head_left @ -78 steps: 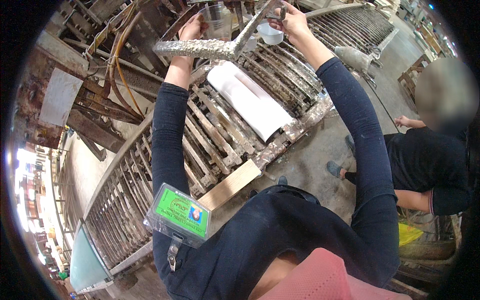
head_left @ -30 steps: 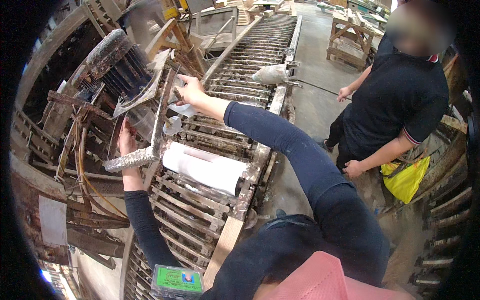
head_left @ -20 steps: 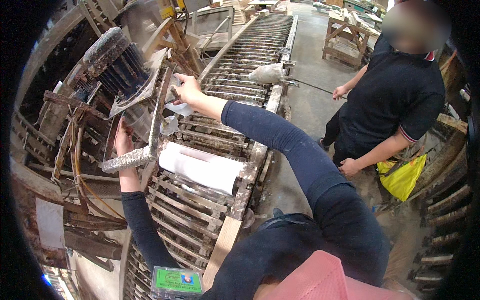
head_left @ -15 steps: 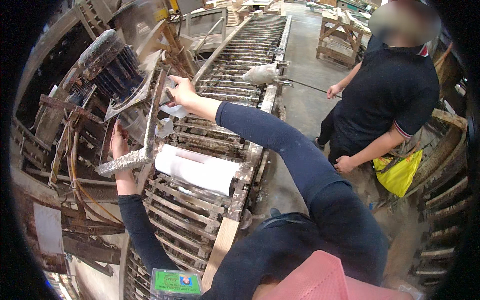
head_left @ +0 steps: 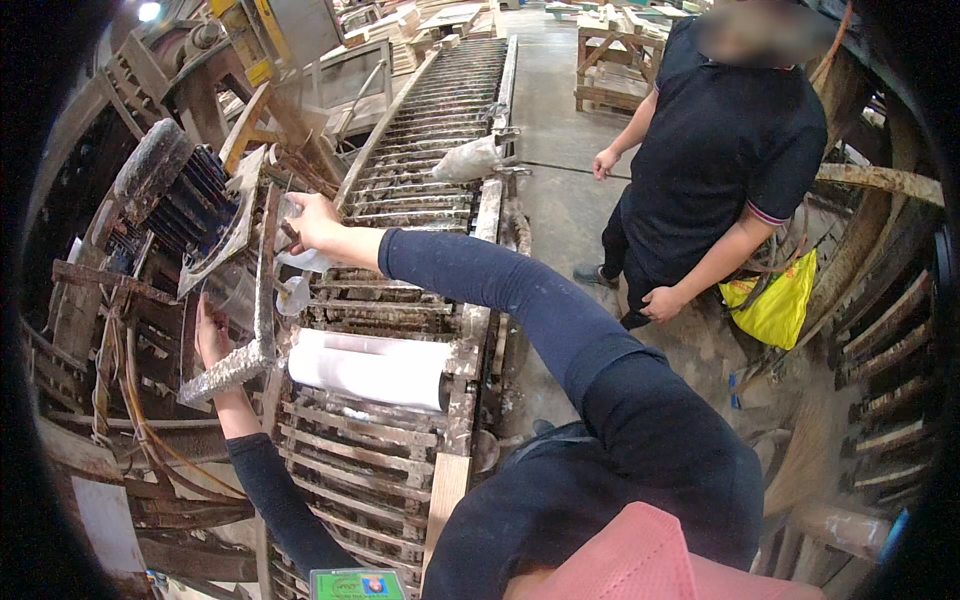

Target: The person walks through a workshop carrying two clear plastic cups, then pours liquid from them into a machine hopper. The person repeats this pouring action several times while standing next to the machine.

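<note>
At the left, a crusted metal frame (head_left: 262, 280) is fixed beside a motor with dark fins (head_left: 190, 200). My right hand (head_left: 317, 224) is at the frame's upper end, fingers bent round a small greyish piece whose kind I cannot make out. Low inside the frame is my left hand (head_left: 212, 338), its fingers stretched upward next to a clear plastic piece (head_left: 235, 292); part of this hand is hidden. A clear plastic cup (head_left: 292, 296) hangs just right of the frame. Below it, a white roller (head_left: 365, 370) lies across the conveyor.
A long roller conveyor (head_left: 425, 135) runs away from me, with a pale wrapped bundle (head_left: 468, 160) on its right rail. Another person (head_left: 715, 150) stands to the right, near a yellow bag (head_left: 780, 305). Hoses (head_left: 150, 440) hang at lower left. A wooden stand (head_left: 615, 65) is behind.
My view has shifted a little, so the scene sits further left. Both hands stay at the metal frame, with little movement relative to it.
</note>
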The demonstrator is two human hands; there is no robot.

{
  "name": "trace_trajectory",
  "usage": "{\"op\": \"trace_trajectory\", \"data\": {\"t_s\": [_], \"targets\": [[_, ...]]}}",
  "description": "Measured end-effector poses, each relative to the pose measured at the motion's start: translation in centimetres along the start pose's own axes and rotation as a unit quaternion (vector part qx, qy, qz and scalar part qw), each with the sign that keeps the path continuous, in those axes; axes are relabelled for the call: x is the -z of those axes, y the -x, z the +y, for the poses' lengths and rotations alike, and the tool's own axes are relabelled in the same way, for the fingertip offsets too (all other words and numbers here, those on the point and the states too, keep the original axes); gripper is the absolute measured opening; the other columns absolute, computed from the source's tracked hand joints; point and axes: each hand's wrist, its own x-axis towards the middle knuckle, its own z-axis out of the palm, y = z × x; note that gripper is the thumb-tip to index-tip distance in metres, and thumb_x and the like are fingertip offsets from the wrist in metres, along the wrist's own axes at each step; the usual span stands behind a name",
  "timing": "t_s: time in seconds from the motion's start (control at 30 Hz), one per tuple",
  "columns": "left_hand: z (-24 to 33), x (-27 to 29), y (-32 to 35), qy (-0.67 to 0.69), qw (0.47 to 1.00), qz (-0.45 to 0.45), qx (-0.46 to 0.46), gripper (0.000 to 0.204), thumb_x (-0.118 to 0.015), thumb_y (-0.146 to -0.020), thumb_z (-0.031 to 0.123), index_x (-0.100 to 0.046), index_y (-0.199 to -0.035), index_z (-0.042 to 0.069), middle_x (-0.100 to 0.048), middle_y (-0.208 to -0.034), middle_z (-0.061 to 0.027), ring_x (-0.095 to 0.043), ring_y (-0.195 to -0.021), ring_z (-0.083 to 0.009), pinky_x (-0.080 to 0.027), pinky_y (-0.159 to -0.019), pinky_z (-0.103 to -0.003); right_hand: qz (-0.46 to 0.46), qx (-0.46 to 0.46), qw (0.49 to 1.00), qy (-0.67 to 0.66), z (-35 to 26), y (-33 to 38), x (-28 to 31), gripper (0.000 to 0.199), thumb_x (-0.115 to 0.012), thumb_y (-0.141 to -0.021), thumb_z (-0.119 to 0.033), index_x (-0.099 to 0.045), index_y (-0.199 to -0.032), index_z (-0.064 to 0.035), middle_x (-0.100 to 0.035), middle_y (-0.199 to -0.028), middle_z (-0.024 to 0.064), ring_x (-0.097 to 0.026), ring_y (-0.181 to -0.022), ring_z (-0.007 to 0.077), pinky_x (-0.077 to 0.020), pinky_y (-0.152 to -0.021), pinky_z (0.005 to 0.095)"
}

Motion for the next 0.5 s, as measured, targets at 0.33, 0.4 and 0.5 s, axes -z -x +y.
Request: {"op": "trace_trajectory", "data": {"t_s": [0.33,0.4,0.5], "targets": [[-0.3,-0.1,0.3,0.03,0.998,-0.025,-0.041,0.034,-0.053,-0.09,0.025,-0.054,-0.118,0.005,-0.042,-0.066,0.0047,-0.035,-0.059,-0.0057,-0.031,-0.057,-0.021,0.003,0.005,1.0,-0.009,0.2,0.0,0.0,0.048,-0.059,-0.077,-0.002,-0.048,-0.124,-0.0064,-0.062,-0.101,0.0165,-0.064,-0.057,0.0235,-0.0541,-0.042,0.0323],[-0.5,0.2,-0.4,0.021,1.0,0.006,-0.004,0.034,-0.052,-0.09,0.025,-0.053,-0.119,0.006,-0.044,-0.069,0.0045,-0.035,-0.059,-0.0057,-0.03,-0.056,-0.02,0.002,0.036,0.999,-0.034,0.4,-0.2,-0.2,0.049,-0.06,-0.077,-0.003,-0.048,-0.124,-0.0066,-0.062,-0.1,0.0163,-0.064,-0.056,0.0229,-0.0539,-0.042,0.032],[-0.7,0.8,-1.1,-0.028,0.999,-0.016,-0.004,0.035,-0.051,-0.091,0.026,-0.052,-0.121,0.008,-0.046,-0.076,0.0057,-0.035,-0.061,-0.0052,-0.03,-0.057,-0.02,-0.004,0.033,0.999,-0.037,0.6,-0.3,-0.2,0.05,-0.06,-0.076,-0.004,-0.048,-0.124,-0.0069,-0.063,-0.098,0.0163,-0.064,-0.056,0.0222,-0.054,-0.043,0.0316]]}}
